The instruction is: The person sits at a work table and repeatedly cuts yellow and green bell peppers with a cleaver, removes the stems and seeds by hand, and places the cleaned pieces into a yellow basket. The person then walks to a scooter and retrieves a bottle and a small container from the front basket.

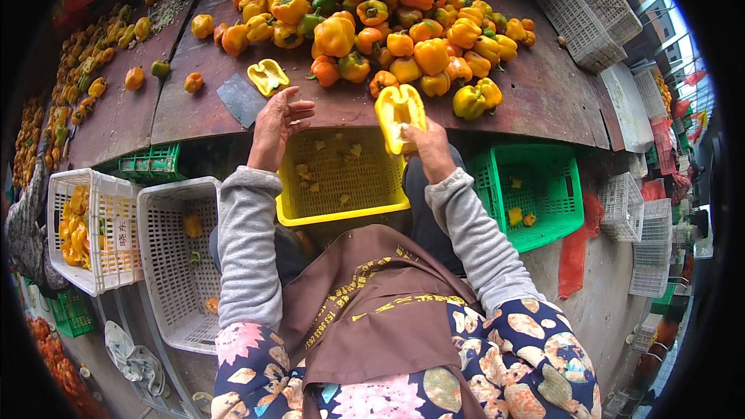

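My right hand [428, 148] grips a halved yellow bell pepper [396, 113], its hollow inside facing up, over the right edge of a yellow plastic crate [343, 218]. My left hand [285, 122] is raised at the table's edge with its fingers apart and nothing in it. Just beyond it another yellow pepper half [268, 77] lies cut side up, next to the broad metal blade [240, 99] of what seems a cleaver; its handle is not visible. A large heap of yellow, orange and green bell peppers [430, 57] covers the middle of the wooden table [535, 105].
White plastic crates [174, 256] stand at the left, one holding yellow peppers [75, 227]. A green crate [538, 233] with a few pieces is at the right. More peppers [87, 64] lie on the table's far left. White crates [588, 17] rest at its right end.
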